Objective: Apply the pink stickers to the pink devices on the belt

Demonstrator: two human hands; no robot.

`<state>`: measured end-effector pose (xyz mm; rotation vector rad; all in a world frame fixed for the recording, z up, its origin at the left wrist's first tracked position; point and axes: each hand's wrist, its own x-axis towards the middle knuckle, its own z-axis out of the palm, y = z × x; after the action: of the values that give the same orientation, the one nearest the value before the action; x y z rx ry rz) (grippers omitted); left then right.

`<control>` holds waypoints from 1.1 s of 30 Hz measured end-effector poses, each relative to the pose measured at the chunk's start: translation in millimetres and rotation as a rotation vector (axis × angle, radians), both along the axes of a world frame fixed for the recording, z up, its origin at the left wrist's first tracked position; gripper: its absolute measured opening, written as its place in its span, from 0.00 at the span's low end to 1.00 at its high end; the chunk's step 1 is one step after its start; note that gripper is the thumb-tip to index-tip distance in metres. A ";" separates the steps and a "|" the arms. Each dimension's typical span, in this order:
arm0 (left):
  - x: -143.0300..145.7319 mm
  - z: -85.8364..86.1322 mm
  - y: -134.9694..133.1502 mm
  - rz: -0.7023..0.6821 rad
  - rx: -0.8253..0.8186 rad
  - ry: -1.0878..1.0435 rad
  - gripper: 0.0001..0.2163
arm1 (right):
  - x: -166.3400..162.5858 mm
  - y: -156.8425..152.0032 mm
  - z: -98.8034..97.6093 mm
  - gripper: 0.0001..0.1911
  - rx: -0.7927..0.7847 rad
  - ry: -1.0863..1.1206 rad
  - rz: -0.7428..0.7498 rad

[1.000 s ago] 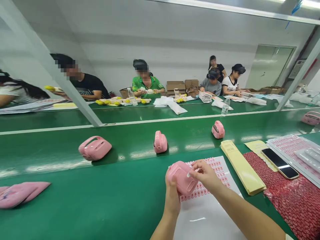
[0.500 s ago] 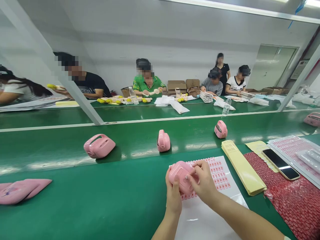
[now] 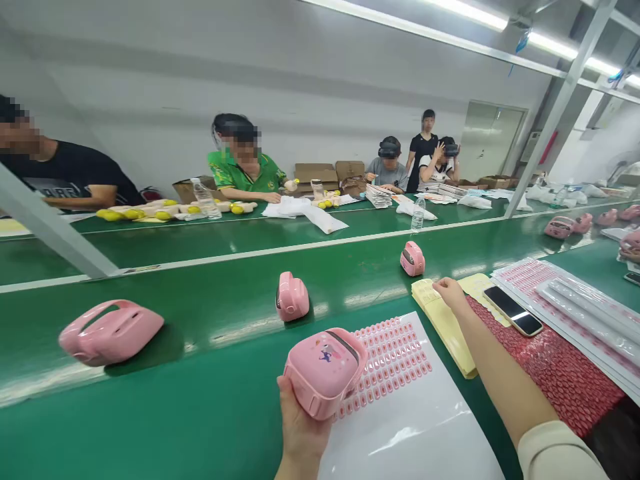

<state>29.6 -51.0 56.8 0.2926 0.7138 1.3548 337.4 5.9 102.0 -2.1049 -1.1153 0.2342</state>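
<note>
My left hand is wrapped round the lower side of a pink case with a carrying handle. Its front, with a small printed picture, faces up. At the far end of a stack of yellow paper strips, my right hand has its fingers pinched together; whatever is between the fingertips is too small to make out. Beneath the held case lies a white sheet with rows of small pink-and-red stickers.
Pink handled cases stand along the green belt. Right of the yellow strips lie a phone, red bubble wrap and more sticker sheets. Metal posts rise beyond; several people work opposite.
My right hand has left the case and moved right to the yellow strips. The left hand has turned the case from its back to its printed front. My view has swung right.
</note>
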 end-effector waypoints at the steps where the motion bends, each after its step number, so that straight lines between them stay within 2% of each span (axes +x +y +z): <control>1: -1.4 -2.0 -0.3 -0.023 0.043 -0.014 0.22 | 10.5 2.4 -6.7 0.09 -0.032 0.002 -0.013; 4: -4.0 -6.4 -0.8 -0.048 0.153 -0.016 0.26 | 19.7 1.4 -22.3 0.08 -0.108 -0.022 -0.045; 7: -7.9 -8.5 2.3 -0.024 0.163 -0.028 0.27 | 6.1 -1.9 -25.1 0.04 -0.107 -0.088 -0.034; 8: -9.9 -9.5 4.1 -0.024 0.142 -0.043 0.27 | -1.8 -2.3 -24.2 0.06 -0.094 -0.109 -0.009; 12: -19.9 -17.8 11.1 -0.059 0.023 -0.134 0.22 | -42.4 0.0 -24.9 0.13 -0.081 -0.103 0.265; 14: -23.1 -22.8 13.4 -0.093 0.029 -0.195 0.20 | -59.9 1.8 -30.5 0.11 -0.112 -0.056 0.401; 16: -23.7 -26.8 15.2 -0.116 0.053 -0.261 0.18 | -69.5 3.1 -37.2 0.07 -0.139 -0.010 0.464; 19: -20.2 -30.2 17.0 -0.128 0.076 -0.352 0.17 | -69.8 3.6 -42.3 0.07 -0.138 0.049 0.466; 22: -14.4 -31.7 16.3 -0.146 0.098 -0.396 0.20 | -72.4 -1.1 -35.2 0.06 -0.092 0.109 0.433; 24: -10.6 -31.5 13.8 -0.154 0.112 -0.390 0.24 | -87.0 -9.4 -24.8 0.04 -0.036 0.217 0.450; 29: -2.9 -25.7 5.9 -0.140 0.121 -0.399 0.30 | -159.0 -41.6 -1.0 0.07 0.139 0.827 0.628; 33: 1.7 -19.3 2.7 -0.130 0.149 -0.429 0.27 | -197.1 -53.9 -1.8 0.04 0.188 0.858 0.574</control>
<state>31.3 -48.2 37.5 0.1547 0.2332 1.2918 140.3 -47.9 100.2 -1.2337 -1.0886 1.1289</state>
